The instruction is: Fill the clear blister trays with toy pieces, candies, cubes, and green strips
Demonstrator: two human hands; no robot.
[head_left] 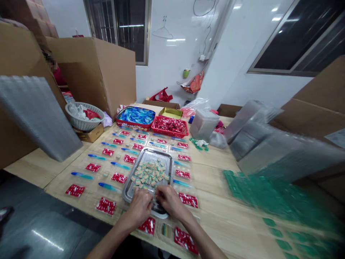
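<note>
A metal tray (170,167) bears a heap of small striped blocks (152,172). Over its near end, my left hand (141,205) and my right hand (169,200) are close together with fingers curled inward. Whatever the fingertips hold is too small to make out. Around the tray lie rows of clear plastic trays with red dotted packets (106,205) and blue pen-like pieces (108,186). A striped block (166,230) sits in one beside my right forearm.
A tin of blue pieces (137,116) and a red basket of packets (170,126) stand behind. Stacked clear trays (35,115) rise at the left, with more stacks (269,151) and green pieces (269,194) at the right. A colander (83,124) sits by cardboard boxes (115,72).
</note>
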